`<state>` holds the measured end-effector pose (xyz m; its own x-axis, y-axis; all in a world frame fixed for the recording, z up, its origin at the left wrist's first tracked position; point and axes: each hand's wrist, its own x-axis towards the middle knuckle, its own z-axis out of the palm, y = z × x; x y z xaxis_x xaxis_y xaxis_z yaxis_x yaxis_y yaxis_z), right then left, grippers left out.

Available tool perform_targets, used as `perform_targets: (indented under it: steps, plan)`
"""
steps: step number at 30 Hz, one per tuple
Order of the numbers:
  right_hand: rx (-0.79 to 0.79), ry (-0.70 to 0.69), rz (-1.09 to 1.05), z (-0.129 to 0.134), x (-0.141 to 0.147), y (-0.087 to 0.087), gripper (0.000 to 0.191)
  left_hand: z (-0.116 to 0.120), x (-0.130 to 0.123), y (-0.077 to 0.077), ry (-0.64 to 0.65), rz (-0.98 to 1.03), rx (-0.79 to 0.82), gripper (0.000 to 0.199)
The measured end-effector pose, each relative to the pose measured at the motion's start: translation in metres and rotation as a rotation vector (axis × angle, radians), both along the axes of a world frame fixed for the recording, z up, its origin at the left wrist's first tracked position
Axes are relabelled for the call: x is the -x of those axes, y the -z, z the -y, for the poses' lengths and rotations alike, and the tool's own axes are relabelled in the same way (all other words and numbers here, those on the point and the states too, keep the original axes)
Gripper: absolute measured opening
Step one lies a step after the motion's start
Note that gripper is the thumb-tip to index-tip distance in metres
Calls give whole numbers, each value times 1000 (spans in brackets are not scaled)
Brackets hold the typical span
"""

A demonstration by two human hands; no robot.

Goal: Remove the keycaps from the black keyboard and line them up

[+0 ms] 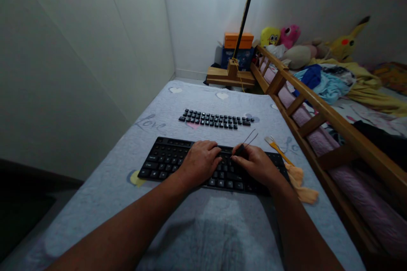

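Observation:
A black keyboard [159, 156] lies on the cloth-covered surface in front of me. My left hand [202, 159] rests over its middle, fingers bent a little and thumb slightly apart, with nothing visible in it. In my right hand [251, 161] is a wire keycap puller [242, 149], its dark handle pinched between thumb and fingers. The two thin wires point up and away from the keys. Beyond the keyboard, several loose black keycaps [216, 120] are laid out in rows. The keys beneath both hands are partly hidden.
Right of the keyboard lie a yellow-handled brush [280, 150] and an orange cloth [300, 184]. A wooden bed rail [305, 93] runs along the right side. At the far end stand a lamp pole on a wooden base [230, 76] and an orange box [238, 40]. A pale panel [95, 51] rises at left.

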<state>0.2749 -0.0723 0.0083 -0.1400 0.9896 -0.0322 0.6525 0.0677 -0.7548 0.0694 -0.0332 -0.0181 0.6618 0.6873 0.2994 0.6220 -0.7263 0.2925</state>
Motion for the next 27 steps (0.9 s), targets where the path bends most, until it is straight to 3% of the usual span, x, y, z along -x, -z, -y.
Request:
perform_targets:
  steps: [7,11,18,27]
  plan:
    - [-253,19,143,18,8,9,12,1,0,1,7,-4,-12,18]
    - [-323,4,150,22,9,18,11,0,0,1,4,-3,-12,17]
    - [-297,69,154,20,12,17,12,1,0,0,9,-10,-14,17]
    - [-135,88,127,8,7,6,13,1,-1,0,10,-33,-21,17]
